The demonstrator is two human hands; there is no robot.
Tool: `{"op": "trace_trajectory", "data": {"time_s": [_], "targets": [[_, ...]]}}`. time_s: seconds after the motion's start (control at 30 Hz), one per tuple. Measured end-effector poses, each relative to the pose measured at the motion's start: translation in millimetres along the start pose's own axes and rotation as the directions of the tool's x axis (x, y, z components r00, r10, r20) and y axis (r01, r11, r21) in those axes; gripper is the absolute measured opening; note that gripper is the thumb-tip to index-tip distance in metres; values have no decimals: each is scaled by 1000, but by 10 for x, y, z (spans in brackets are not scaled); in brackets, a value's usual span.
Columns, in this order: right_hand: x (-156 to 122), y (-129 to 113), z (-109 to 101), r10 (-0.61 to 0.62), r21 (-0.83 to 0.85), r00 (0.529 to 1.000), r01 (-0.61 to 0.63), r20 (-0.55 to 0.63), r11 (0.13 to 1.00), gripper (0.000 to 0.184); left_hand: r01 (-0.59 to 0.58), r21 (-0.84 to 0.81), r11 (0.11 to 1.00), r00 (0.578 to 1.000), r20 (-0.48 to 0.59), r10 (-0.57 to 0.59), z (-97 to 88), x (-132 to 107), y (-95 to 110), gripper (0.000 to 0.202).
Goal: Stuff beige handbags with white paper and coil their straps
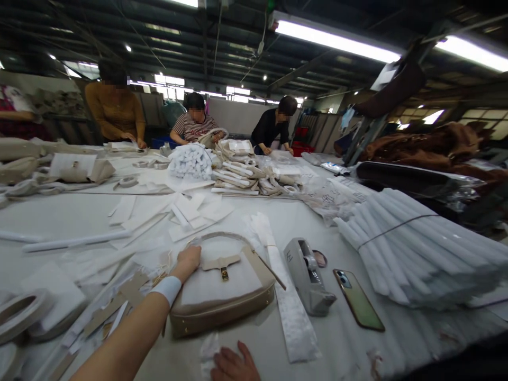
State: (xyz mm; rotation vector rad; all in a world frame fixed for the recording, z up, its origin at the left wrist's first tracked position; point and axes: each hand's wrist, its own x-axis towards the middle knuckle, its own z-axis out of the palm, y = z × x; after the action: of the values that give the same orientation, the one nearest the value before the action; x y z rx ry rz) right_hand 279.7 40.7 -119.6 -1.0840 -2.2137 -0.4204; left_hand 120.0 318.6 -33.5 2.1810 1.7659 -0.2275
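A beige handbag (222, 312) lies on the table before me, its flap side up, with white wrapping on its front and a gold clasp (224, 273). My left hand (189, 260) is closed around the bag's strap (226, 235) at its upper left. At the bottom edge of the view, my right hand (235, 364) rests with its fingers apart, partly cut off by the frame. Beside its fingertips is a small strip of clear plastic (209, 352); whether they touch cannot be made out. A long white plastic sleeve (291, 312) lies right of the bag.
Right of the bag are a grey tape dispenser (301, 270), a phone (359, 299) and a banded bundle of white tubes (420, 243). Paper and card scraps (119, 296) and tape rolls (24, 317) cover the left. Several people work across the table by stacked beige bags (238, 177).
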Motion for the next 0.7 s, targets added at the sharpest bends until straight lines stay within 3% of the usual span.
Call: {"op": "trace_trajectory", "data": {"time_s": [0.07,0.17,0.23,0.33,0.43,0.47,0.57,0.7], "targets": [[-6,175,-272,166,12,980,-166,-113,986,22,-10,-7,1000,1000,27,10,-64,-20,-24,26],[-135,517,-677,523,-144,834,-548,-178,824,20,-79,-37,996,997,19,80,-251,-101,23,27],[-270,713,-839,584,-304,794,-606,-169,735,25,-162,-62,985,987,-32,160,-396,-267,136,33],[-442,864,-872,602,-486,795,-554,-69,676,29,-321,-81,943,941,-136,309,-476,-765,394,49],[-492,882,-807,653,-574,757,-531,8,623,17,-511,28,859,826,-260,500,-262,-1371,620,71],[-482,879,-799,673,-586,739,-532,30,611,16,-521,78,850,816,-247,523,-141,-1528,663,84],[-425,886,-855,724,-577,681,-550,107,603,20,-445,199,873,859,-183,479,221,-1741,654,90],[-420,919,-1023,781,-571,607,-593,144,567,22,-437,234,869,877,-106,469,458,-1616,422,99]]}}
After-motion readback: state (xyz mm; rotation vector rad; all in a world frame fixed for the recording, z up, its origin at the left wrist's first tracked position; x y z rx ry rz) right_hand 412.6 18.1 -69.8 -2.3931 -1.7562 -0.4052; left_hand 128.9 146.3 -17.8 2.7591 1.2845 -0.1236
